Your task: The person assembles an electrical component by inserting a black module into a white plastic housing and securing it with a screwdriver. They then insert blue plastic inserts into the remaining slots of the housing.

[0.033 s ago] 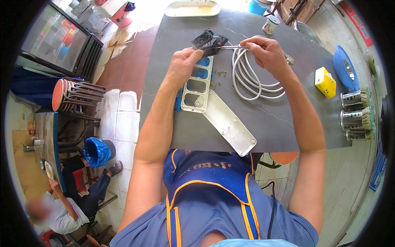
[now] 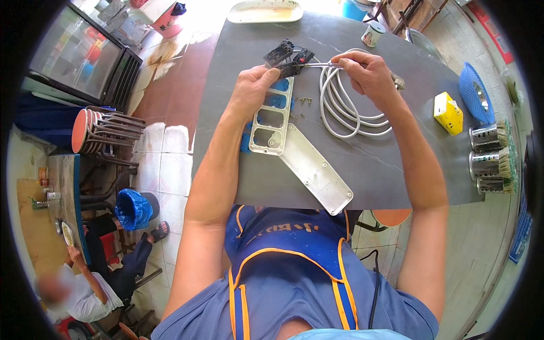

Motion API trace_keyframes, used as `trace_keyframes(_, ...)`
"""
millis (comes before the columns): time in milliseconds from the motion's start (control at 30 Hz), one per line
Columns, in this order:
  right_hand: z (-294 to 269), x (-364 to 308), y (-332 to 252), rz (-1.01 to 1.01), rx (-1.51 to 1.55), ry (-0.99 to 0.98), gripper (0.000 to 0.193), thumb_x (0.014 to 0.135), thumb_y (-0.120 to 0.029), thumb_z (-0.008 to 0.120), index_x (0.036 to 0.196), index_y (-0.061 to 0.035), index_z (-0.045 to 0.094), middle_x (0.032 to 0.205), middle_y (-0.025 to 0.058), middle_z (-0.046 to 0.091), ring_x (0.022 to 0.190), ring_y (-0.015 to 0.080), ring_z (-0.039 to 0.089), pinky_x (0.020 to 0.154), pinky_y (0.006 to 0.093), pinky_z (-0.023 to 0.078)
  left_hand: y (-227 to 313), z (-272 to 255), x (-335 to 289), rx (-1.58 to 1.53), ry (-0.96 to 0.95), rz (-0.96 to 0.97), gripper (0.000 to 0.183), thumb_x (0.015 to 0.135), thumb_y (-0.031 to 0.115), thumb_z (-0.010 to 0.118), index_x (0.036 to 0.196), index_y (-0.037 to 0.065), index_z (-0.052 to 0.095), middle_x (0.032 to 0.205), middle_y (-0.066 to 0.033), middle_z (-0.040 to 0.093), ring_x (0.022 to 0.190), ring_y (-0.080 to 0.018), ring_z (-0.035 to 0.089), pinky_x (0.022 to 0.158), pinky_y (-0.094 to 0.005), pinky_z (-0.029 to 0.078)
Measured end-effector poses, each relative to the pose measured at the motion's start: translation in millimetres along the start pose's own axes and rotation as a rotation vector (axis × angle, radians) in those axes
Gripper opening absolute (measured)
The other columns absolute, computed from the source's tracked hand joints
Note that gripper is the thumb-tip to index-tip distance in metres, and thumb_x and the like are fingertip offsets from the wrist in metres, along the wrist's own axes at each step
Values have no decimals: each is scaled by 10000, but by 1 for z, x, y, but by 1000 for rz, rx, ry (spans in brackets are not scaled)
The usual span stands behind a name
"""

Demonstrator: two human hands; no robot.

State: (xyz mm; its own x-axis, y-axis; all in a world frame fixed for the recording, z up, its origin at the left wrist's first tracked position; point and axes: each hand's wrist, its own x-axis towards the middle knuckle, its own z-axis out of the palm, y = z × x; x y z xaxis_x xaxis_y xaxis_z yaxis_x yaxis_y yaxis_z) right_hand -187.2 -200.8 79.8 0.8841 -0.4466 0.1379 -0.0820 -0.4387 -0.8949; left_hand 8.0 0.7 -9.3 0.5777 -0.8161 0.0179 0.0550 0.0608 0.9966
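Between its thumb and fingers, my left hand (image 2: 255, 84) pinches a black socket module (image 2: 290, 69), one of several black modules joined by dark wires. My right hand (image 2: 367, 75) is closed around a screwdriver, whose thin metal shaft (image 2: 318, 65) points left and reaches the module; its handle is hidden in the fingers. Below my left hand lies a white power strip frame (image 2: 267, 149) with square openings and blue showing in some of them. The long white cover (image 2: 321, 170) rests next to it. Small screws (image 2: 306, 101) are scattered to the right of the frame.
A coiled white cable (image 2: 334, 129) lies under my right hand. Toward the table's right stand a yellow box (image 2: 447, 113), a blue basket (image 2: 473, 90) and metal cylinders (image 2: 484, 164). A cup (image 2: 373, 34) and a tray (image 2: 265, 11) sit at the far side. Someone sits at lower left.
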Motion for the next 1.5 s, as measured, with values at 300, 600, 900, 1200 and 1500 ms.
trace_keyframes(300, 3, -6, 8, -128, -116, -13, 203, 958, -118, 634, 1113, -48, 746, 761, -21, 633, 625, 21, 492, 538, 203, 395, 1, -1, -1, 24, -2, -7, 289, 1002, 260, 651, 1077, -16, 700, 909, -25, 694, 727, -93, 652, 635, -255, 582)
trace_keyframes(600, 2, -4, -5, -208, -180, -102, 207, 998, -81, 590, 1153, -48, 724, 776, -40, 574, 630, 34, 471, 548, 205, 396, 3, 1, -1, 3, 6, -20, 293, 1004, 264, 647, 1053, -21, 697, 900, -27, 691, 724, -100, 656, 627, -257, 579)
trace_keyframes(900, 0, -2, 6, -205, -158, -59, 207, 994, -123, 619, 1147, -49, 739, 782, -34, 599, 640, 32, 476, 545, 209, 390, 1, -1, 1, 52, 4, -8, 289, 1005, 270, 648, 1051, -10, 701, 886, -15, 680, 711, -91, 643, 616, -253, 567)
trace_keyframes(1200, 2, -2, 9, -119, -81, -43, 211, 1006, -107, 593, 1149, -37, 731, 697, -44, 550, 564, 20, 426, 489, 200, 341, 3, -2, -2, 96, -8, 37, 276, 996, 290, 664, 1033, 23, 722, 871, 17, 669, 706, -56, 598, 594, -212, 500)
trace_keyframes(1500, -2, 3, 12, -61, 18, -57, 215, 987, -139, 604, 1103, -38, 755, 640, -41, 555, 522, 32, 445, 471, 205, 348, 11, 1, -3, 175, -15, 67, 273, 980, 224, 642, 950, -33, 728, 930, -10, 643, 772, -78, 550, 676, -240, 454)
